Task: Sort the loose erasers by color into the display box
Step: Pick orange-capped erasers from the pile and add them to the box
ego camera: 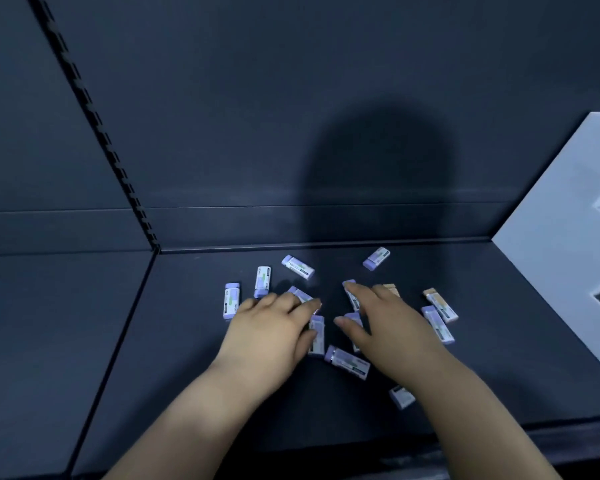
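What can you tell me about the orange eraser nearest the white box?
The orange eraser is a small block in a pale printed sleeve, its orange end bare at the far tip. It lies flat and slanted on the dark shelf, close beside a purple eraser. The right hand lies apart from it.
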Action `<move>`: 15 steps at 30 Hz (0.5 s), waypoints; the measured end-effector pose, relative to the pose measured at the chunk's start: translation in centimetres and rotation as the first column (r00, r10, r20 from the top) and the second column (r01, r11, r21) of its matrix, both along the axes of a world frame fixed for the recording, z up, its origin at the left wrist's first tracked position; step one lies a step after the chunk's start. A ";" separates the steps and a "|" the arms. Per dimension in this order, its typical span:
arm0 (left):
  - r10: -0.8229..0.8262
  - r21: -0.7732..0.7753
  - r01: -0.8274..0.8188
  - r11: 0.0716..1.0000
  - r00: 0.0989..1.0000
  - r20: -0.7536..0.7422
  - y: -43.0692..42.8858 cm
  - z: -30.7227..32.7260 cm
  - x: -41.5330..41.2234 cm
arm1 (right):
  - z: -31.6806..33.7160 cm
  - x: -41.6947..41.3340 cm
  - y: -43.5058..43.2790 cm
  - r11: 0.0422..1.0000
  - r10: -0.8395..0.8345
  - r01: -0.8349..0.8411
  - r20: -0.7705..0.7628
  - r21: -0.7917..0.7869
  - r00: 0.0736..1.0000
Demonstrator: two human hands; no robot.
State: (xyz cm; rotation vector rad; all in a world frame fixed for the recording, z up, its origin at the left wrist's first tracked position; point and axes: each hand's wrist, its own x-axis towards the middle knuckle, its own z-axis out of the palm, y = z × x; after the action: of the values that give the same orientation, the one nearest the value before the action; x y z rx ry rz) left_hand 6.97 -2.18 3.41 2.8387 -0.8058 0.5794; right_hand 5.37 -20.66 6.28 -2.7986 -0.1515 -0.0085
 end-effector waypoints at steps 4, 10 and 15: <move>0.015 -0.017 -0.016 1.000 0.999 -0.034 -0.6 -0.5 -0.2 | -0.9 0.2 -0.7 1.000 -0.017 0.017 0.003 0.018 1.000; 0.004 0.001 -0.004 1.000 0.997 -0.081 -4.1 -1.1 -0.1 | -1.2 0.0 -4.2 0.992 -0.008 0.007 0.003 0.129 1.000; -0.038 0.012 0.039 0.999 0.996 -0.077 -8.1 -0.1 1.2 | -1.2 0.7 -6.7 0.995 0.005 -0.007 0.019 0.103 1.000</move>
State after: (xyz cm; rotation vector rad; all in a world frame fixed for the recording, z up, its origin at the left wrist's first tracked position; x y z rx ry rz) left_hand 8.21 -10.32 3.31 2.8317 -0.8519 0.4584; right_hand 6.10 -27.33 5.06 -2.6954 -0.1598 -0.0402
